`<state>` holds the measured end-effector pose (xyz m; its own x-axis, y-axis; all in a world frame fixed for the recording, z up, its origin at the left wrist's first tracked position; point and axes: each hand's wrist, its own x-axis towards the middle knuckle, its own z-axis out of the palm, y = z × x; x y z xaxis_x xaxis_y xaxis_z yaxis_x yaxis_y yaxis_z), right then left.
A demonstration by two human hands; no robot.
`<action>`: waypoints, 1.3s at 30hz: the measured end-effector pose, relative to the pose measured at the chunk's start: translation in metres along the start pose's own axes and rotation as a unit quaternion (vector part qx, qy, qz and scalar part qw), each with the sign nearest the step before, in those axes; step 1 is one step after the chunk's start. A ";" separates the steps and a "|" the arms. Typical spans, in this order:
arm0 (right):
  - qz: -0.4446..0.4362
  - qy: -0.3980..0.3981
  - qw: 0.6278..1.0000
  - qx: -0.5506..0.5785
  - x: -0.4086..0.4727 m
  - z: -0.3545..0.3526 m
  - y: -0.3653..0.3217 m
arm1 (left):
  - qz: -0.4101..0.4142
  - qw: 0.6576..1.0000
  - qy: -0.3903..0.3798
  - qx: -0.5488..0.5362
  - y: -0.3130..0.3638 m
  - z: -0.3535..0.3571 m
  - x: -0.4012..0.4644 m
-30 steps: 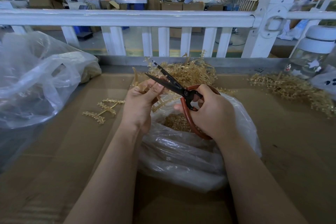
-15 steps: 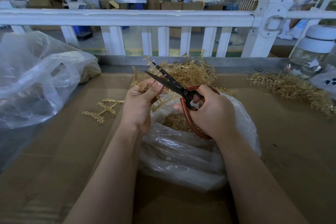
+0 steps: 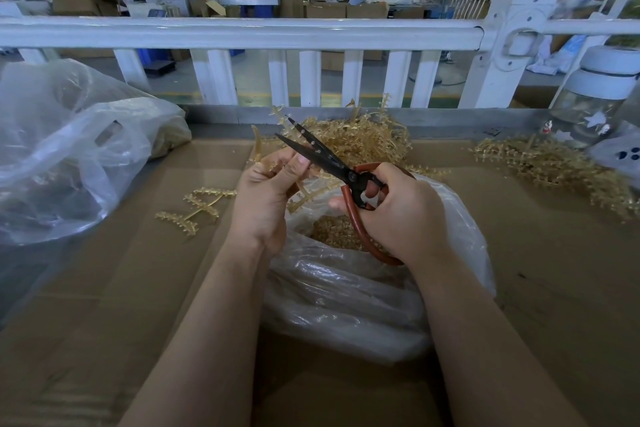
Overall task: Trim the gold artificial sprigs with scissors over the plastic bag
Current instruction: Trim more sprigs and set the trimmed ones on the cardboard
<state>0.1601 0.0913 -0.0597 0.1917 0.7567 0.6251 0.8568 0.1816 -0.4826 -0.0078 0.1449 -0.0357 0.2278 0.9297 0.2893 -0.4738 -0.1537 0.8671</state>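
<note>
From the head camera, both bare forearms reach forward over a brown cardboard table top. The left hand is turned palm up, and its thumb and fingers pinch a thin gold plastic sprig that sticks up past the fingertips. The right hand curls around the red loop handles of the black-bladed scissors. The blades are a little apart and point up and left, with the sprig tip between them. Right under both hands sits a clear plastic bag with small gold bits inside. A heap of gold sprigs lies just behind the hands. One loose gold sprig lies flat to the left. A second gold heap lies far right.
</note>
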 end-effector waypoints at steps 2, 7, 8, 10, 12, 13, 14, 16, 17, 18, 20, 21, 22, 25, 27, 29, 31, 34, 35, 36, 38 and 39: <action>0.005 0.001 1.000 0.003 0.000 0.000 0.000 | 0.004 1.000 0.000 0.009 0.000 0.000 0.000; 0.007 -0.007 1.000 0.000 0.001 0.000 -0.001 | 0.005 1.000 -0.002 0.008 0.000 -0.001 -0.001; 0.008 -0.010 1.000 -0.001 0.001 0.000 -0.002 | 0.007 1.000 -0.003 0.010 0.001 -0.001 -0.001; 0.009 -0.016 1.000 0.000 0.000 0.000 -0.002 | 0.008 1.000 -0.012 0.015 0.001 -0.002 -0.001; 0.011 -0.017 1.000 0.002 0.001 -0.001 -0.002 | 0.004 1.000 -0.023 0.018 0.000 0.000 -0.002; 0.009 -0.014 1.000 0.000 0.000 -0.001 -0.002 | 0.003 0.999 -0.027 0.018 0.000 0.000 -0.002; 0.006 -0.010 1.000 -0.004 0.001 -0.001 -0.002 | 0.003 0.999 -0.030 0.020 -0.001 0.001 -0.002; 0.002 0.001 1.000 -0.011 0.000 -0.002 -0.003 | 0.004 0.999 -0.033 0.020 -0.002 0.001 -0.002; 0.001 0.008 1.000 -0.011 0.000 -0.002 -0.004 | 0.004 0.999 -0.033 0.018 -0.002 0.001 -0.002; 0.001 0.014 1.000 -0.008 0.000 -0.002 -0.005 | 0.005 0.999 -0.033 0.015 -0.002 0.001 -0.002; 0.002 0.022 1.000 0.001 0.000 -0.002 -0.005 | 0.004 0.999 -0.031 0.008 -0.001 0.001 -0.002; 0.002 0.026 1.000 0.005 -0.001 -0.002 -0.005 | 0.002 1.000 -0.030 0.006 -0.001 0.001 -0.002; 0.003 0.027 1.000 0.009 -0.001 -0.001 -0.005 | 0.000 1.000 -0.030 0.004 -0.001 0.001 -0.002; 0.015 0.017 1.000 0.015 0.000 0.000 -0.002 | -0.015 1.000 -0.022 -0.002 -0.002 0.001 -0.002; 0.035 0.001 0.999 0.022 0.001 0.001 0.000 | -0.033 0.999 -0.004 -0.013 -0.002 0.001 -0.001; 0.065 -0.017 0.996 0.052 0.002 0.002 0.001 | -0.054 0.998 0.020 -0.026 -0.002 -0.001 0.001; 0.104 -0.025 0.988 0.115 0.004 0.002 0.001 | -0.077 0.996 0.034 -0.024 -0.002 -0.003 0.002; 0.152 -0.021 0.967 0.202 0.009 0.001 0.001 | -0.121 0.992 0.046 -0.012 -0.002 -0.004 0.002; 0.162 -0.021 0.960 0.228 0.010 0.001 0.001 | -0.138 0.989 0.044 -0.011 -0.003 -0.004 0.002; 0.174 -0.023 0.952 0.251 0.011 0.001 0.001 | -0.153 0.987 0.038 -0.009 -0.003 -0.003 0.001; 0.203 -0.026 0.938 0.281 0.013 0.001 -0.001 | -0.170 0.985 0.023 -0.002 -0.005 -0.001 0.001; 0.216 -0.028 0.931 0.295 0.014 0.001 -0.002 | -0.171 0.985 0.014 0.003 -0.006 0.000 0.000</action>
<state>0.1604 0.1016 -0.0503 0.4177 0.8674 0.2706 0.2915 0.1542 -0.9441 -0.0047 0.1463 -0.0412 0.3489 0.9366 -0.0320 -0.3678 0.1683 0.9145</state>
